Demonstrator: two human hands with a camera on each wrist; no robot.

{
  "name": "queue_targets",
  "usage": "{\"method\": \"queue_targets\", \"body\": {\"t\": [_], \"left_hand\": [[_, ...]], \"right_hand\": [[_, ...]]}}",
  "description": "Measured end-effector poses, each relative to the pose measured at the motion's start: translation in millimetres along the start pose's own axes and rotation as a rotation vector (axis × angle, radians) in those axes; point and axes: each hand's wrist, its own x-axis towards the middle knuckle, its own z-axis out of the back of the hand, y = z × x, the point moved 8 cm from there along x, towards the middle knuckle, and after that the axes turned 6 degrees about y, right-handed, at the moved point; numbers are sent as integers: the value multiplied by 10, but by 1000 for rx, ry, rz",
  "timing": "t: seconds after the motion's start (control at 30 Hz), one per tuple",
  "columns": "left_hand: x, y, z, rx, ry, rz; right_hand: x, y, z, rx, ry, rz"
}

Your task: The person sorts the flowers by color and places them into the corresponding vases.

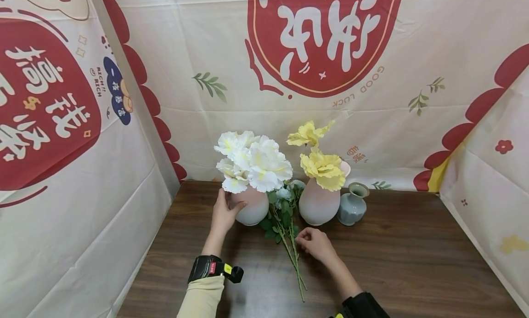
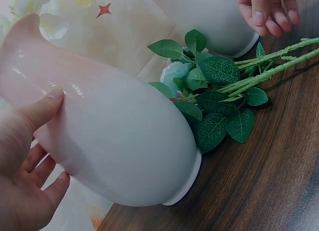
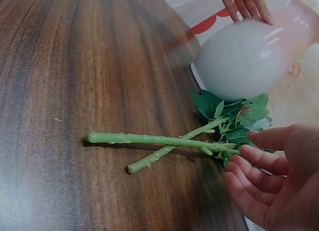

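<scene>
My left hand [image 1: 224, 213] holds the side of a pink-and-white vase [image 1: 250, 207] that has large white flowers [image 1: 262, 164] in it. In the left wrist view the thumb lies along the neck of that vase [image 2: 129, 126], with the other fingers on its far side. My right hand [image 1: 317, 243] hovers by the green stems [image 1: 294, 258] of artificial roses lying on the table. In the right wrist view its loosely bent fingers [image 3: 256, 183] are close to the stems [image 3: 164, 140]; whether they touch is unclear. Leaves partly cover a pale blue bloom [image 2: 175, 74].
A second pink-and-white vase [image 1: 316, 205] with yellow flowers [image 1: 324, 168] stands to the right. Beside it is a small blue-grey vase [image 1: 352, 207]. Printed cloth [image 1: 231, 47] hangs behind and along both sides of the dark wooden table [image 1: 396, 258].
</scene>
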Motion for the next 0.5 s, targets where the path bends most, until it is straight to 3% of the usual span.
{"method": "queue_targets", "body": {"t": [0.5], "left_hand": [[-11, -2, 5, -5, -2, -4]], "right_hand": [[18, -220, -252, 210, 115, -64]]}}
